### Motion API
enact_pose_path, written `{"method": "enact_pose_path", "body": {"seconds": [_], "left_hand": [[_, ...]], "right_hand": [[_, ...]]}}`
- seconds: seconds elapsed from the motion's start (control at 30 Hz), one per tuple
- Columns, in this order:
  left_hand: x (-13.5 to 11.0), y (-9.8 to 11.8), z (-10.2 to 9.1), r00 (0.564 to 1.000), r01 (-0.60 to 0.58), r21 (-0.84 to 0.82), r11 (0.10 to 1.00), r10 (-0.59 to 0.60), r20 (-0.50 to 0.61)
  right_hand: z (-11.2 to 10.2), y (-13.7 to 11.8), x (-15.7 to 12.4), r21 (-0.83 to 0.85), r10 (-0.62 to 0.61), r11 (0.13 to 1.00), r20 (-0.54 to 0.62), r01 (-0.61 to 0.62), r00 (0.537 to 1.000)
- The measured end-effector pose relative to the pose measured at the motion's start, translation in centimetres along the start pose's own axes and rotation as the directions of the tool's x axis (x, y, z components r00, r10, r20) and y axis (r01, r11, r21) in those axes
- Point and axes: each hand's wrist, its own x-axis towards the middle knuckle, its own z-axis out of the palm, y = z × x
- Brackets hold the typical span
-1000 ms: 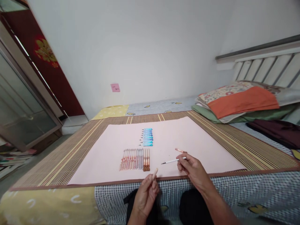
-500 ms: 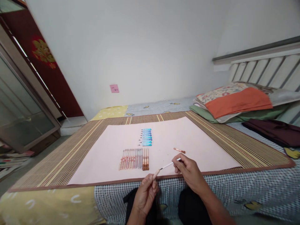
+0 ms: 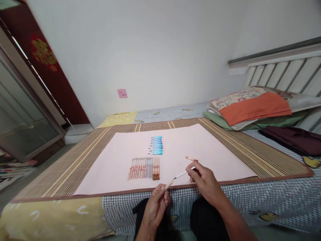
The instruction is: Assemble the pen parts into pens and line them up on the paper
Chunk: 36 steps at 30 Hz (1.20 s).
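My left hand is closed round a pale peach pen barrel, its end pointing up and to the right. Between the fingertips of my right hand is a thin white pen refill with a dark tip. That tip meets or nearly meets the barrel's end; I cannot tell if it is inside. Just beyond my right fingers lies a brown pen part, partly hidden by the hand. Left of it, a row of clear and pinkish pens ends in several peach barrels with brown ends.
Several blue pieces with dark pointed tips form a stack of rows farther back on the pale pink sheet. Under the sheet is a striped mat on a bed. Pillows and dark folded cloth lie at the right.
Both hands keep their holds. The refill tip and barrel end have shifted slightly right together, and my right hand now covers part of the brown piece. The view has tilted a little.
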Motion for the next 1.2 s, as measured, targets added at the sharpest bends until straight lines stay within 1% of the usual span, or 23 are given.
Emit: {"method": "enact_pose_path", "body": {"seconds": [0.17,0.3,0.37,0.63,0.77,0.9,0.97,1.07,1.13,1.2], "left_hand": [[0.1,0.0,0.0,1.000,0.005,-0.006,1.000,-0.005,-0.009],[0.1,0.0,-0.1,1.000,0.001,0.006,1.000,-0.001,0.001],[0.1,0.0,-0.1,1.000,0.002,0.009,1.000,-0.002,0.006],[0.1,0.0,0.0,1.000,0.021,0.069,0.997,-0.023,0.018],[-0.2,0.0,-0.1,0.993,0.071,0.173,0.982,-0.085,0.076],[-0.4,-0.2,-0.3,0.982,0.121,0.221,0.968,-0.150,0.119],[-0.4,-0.3,-0.4,0.979,0.130,0.212,0.969,-0.159,0.125],[-0.2,-0.4,-0.4,0.980,0.126,0.197,0.972,-0.153,0.128],[-0.2,-0.4,-0.4,0.981,0.122,0.191,0.974,-0.148,0.128],[-0.2,-0.4,-0.4,0.980,0.122,0.189,0.974,-0.148,0.131]], "right_hand": [[0.1,0.0,-0.1,0.000,0.024,1.000,0.039,-0.024,0.999],[0.4,0.1,-0.2,-0.006,0.014,1.000,0.030,-0.014,0.999],[0.5,0.1,-0.2,-0.014,0.013,1.000,0.044,-0.012,0.999],[1.6,0.5,0.1,0.004,0.018,1.000,0.155,-0.019,0.988],[2.5,1.1,0.2,0.007,0.000,1.000,0.255,-0.002,0.967],[3.2,1.6,0.3,0.070,0.031,0.996,0.330,-0.057,0.943],[3.4,1.9,0.3,0.136,0.051,0.986,0.320,-0.099,0.946],[3.4,2.4,0.4,0.252,0.084,0.957,0.243,-0.147,0.966],[3.4,2.9,0.5,0.287,0.107,0.944,0.198,-0.161,0.974],[3.4,3.3,0.5,0.285,0.122,0.944,0.174,-0.169,0.977]]}}
